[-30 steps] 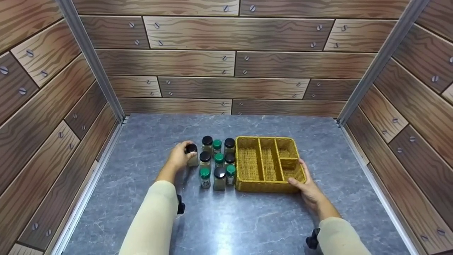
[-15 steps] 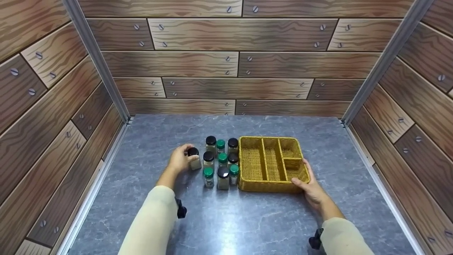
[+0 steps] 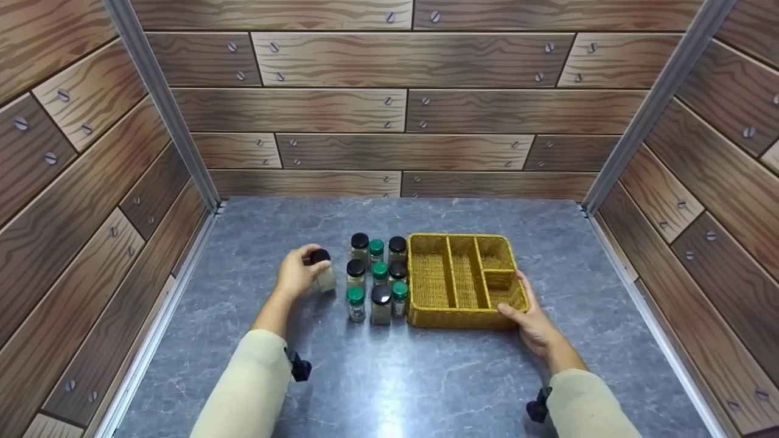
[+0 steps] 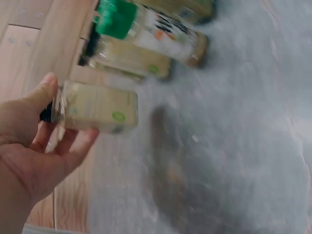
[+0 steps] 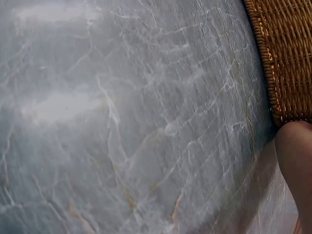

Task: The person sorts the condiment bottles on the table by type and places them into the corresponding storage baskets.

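My left hand [image 3: 295, 274] grips a spice jar [image 3: 325, 280] by its black lid and neck, thumb on the near side. The jar leans a little; in the left wrist view its pale contents and a green mark show through the clear wall. At the right, my right hand [image 3: 537, 328] holds the front right corner of a woven basket [image 3: 462, 319], thumb on the rim and fingers round the outer side. Only part of the basket's wall [image 5: 292, 63] and of that hand [image 5: 295, 156] enters the right wrist view.
Several jars stand upright in rows between the left hand and the basket, among them a green-lidded jar [image 3: 356, 304] and a black-lidded jar [image 3: 381, 304] in front. Dividers [image 3: 451, 274] split the basket into compartments. Wood-patterned walls [image 3: 341, 109] enclose the grey marbled table [image 3: 462, 377].
My left hand has drawn the black-lidded spice jar a little left, away from the other jars, and the jar has tilted. My right hand stays on the basket; the head view shifted slightly.
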`<state>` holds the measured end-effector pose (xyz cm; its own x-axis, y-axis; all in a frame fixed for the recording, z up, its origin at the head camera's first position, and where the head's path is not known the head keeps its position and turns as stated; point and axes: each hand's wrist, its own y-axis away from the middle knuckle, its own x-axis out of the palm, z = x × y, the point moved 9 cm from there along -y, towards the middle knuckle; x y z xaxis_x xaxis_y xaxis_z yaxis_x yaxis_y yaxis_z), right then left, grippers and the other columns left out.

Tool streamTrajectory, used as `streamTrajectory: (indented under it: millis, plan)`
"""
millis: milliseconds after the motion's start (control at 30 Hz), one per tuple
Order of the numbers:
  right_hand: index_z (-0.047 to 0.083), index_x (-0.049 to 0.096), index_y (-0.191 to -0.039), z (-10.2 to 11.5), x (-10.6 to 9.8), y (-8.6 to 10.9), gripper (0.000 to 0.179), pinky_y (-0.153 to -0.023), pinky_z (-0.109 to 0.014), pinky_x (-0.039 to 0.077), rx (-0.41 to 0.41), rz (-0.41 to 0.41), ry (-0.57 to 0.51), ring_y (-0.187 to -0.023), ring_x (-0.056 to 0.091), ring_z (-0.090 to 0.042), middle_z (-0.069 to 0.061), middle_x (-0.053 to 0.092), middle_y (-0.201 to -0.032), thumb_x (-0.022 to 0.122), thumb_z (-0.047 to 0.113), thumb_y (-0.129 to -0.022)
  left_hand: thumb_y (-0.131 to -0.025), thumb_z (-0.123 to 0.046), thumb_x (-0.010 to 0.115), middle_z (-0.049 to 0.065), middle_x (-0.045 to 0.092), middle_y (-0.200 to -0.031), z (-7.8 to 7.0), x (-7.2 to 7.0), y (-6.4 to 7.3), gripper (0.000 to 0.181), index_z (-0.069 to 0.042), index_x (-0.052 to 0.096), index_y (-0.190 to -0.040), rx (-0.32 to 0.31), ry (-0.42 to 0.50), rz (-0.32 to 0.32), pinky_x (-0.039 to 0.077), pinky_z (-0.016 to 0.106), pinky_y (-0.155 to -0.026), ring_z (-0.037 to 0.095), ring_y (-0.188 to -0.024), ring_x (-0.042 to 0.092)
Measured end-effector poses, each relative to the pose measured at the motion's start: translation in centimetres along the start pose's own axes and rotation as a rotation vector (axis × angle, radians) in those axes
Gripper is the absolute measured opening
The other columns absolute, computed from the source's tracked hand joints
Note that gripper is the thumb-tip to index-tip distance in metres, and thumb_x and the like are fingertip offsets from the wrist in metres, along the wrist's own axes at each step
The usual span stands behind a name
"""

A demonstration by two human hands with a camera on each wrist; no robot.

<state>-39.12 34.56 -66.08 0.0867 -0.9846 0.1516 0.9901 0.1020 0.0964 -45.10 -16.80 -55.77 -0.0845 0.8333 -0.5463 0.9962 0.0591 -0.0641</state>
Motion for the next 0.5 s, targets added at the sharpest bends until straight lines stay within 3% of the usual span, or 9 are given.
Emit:
streamTrajectory:
  millis: [233,333,500]
  plan:
    - [0.033,-0.001,-0.175,-0.1,0.0,-0.3,0.103,-0.111,-0.009,0.04,0.018,0.008,0.013,-0.16,0.028,-0.029,-0.014,0.011,-0.182,0.067,-0.001,-0.104,-0.099,-0.019,0.081,0.028,0.064,-0.142,-3.5,-1.1,0.2,0.05,-0.006,0.066,-0.145,-0.04,0.056,0.022,0.061,0.048,-0.105,0.042,-0.133,0.067]
    - [0.034,-0.002,-0.175,-0.2,0.0,-0.3,0.104,-0.111,-0.008,0.038,0.019,0.014,0.006,-0.162,0.024,-0.03,-0.014,0.008,-0.183,0.067,0.0,-0.104,-0.1,-0.021,0.08,0.024,0.061,-0.147,-5.1,-1.2,0.3,0.052,-0.011,0.065,-0.149,-0.071,0.101,0.038,0.061,0.045,-0.103,0.038,-0.138,0.064]
    - [0.034,-0.002,-0.174,-0.3,0.0,0.0,0.104,-0.118,-0.013,0.033,0.021,0.02,-0.002,-0.166,0.015,-0.035,-0.014,0.004,-0.184,0.067,0.001,-0.104,-0.1,-0.021,0.08,0.022,0.059,-0.146,-8.2,-0.8,0.4,0.052,-0.012,0.065,-0.149,-0.056,0.127,0.032,0.061,0.045,-0.105,0.037,-0.138,0.064]
